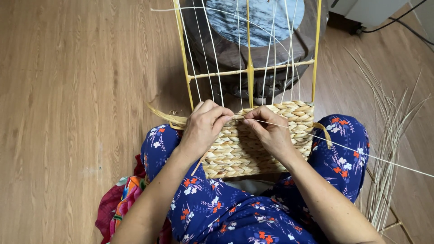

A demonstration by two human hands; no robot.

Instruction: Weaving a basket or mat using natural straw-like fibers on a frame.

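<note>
— Why does the person keep that woven panel point(260, 149) on the lap instead of on the floor?

— Looks to me like it braces the work. The braided straw part rests across both knees, in the flowered blue trousers point(217, 212), and the bamboo frame point(250, 72) stands up from it, leaning away towards the dark round stool point(253, 31) just beyond. That way the top edge of the weave sits right under the hands.

— And the hands?

— Both are at that top edge. The left hand point(203, 129) is curled over the upper left corner of the weave, fingers bent and pressing down on the last braided row, I'd say to keep it tight. The right hand point(271, 131) is near the middle of the edge, fingertips closed in a pinch on a thin pale strand point(361, 153) that runs off taut to the right, past the knee.

— The white lines inside the frame?

— Thin upright strands point(212, 58), strung between the bamboo bars; the weave fills in around them from below.

— What's lying to the right?

— A loose bundle of dry reeds point(389, 149) on the wooden floor point(68, 113), within reach of the right arm. A bright patterned cloth point(122, 203) lies by the left hip.
</note>
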